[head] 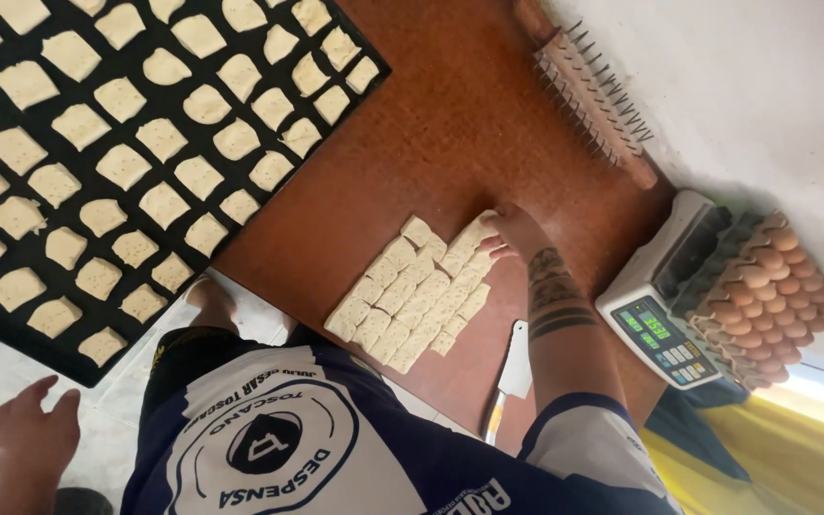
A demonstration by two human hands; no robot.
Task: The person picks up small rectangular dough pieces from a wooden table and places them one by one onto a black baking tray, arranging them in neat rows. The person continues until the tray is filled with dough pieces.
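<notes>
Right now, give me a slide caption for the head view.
Right hand on cut dough squares on a brown table, left hand free beside a black tray filled with dough pieces.

Head view: right hand [510,232] rests fingertips on far corner of cut pale dough squares [412,296] on brown wooden table [431,133]. Left hand [32,437] hangs free, fingers spread, below black baking tray [231,215] of dough pieces. White-bladed knife [511,367] beside forearm; spiked roller [588,91], scale [655,305], stacked egg trays [765,286] on the right side.

one head-worn camera looks steeply down, close over the brown table [450,124], the view turned upside-down.
</notes>
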